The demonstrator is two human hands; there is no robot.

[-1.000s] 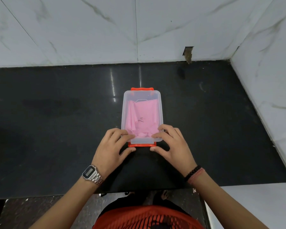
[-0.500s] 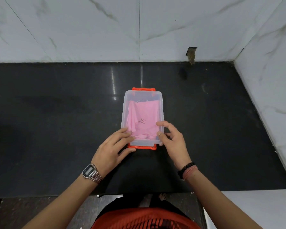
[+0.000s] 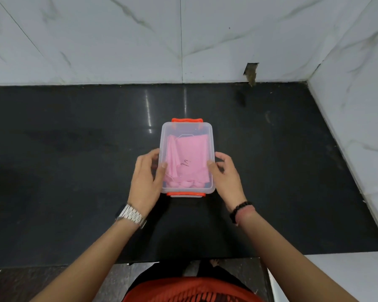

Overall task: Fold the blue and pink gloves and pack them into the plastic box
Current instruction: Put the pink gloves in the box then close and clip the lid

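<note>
both forearms reached forward from the near edge of the black countertop (image 3: 74,171), the left hand (image 3: 145,177) set against the left long side of the clear plastic box (image 3: 208,129) and the right hand (image 3: 226,177) against its right side, each with the thumb hooked over the rim and the fingers curled on the outer wall, grasping the box between them. the box sat on the counter with its orange latches (image 3: 187,120) at the far and near ends, and the folded pink gloves (image 3: 188,158) lay inside it. a small dark mark showed on the pink material, too small to read; a metal watch (image 3: 131,215) circled the left wrist and a black bead bracelet (image 3: 238,209) the right.
</note>
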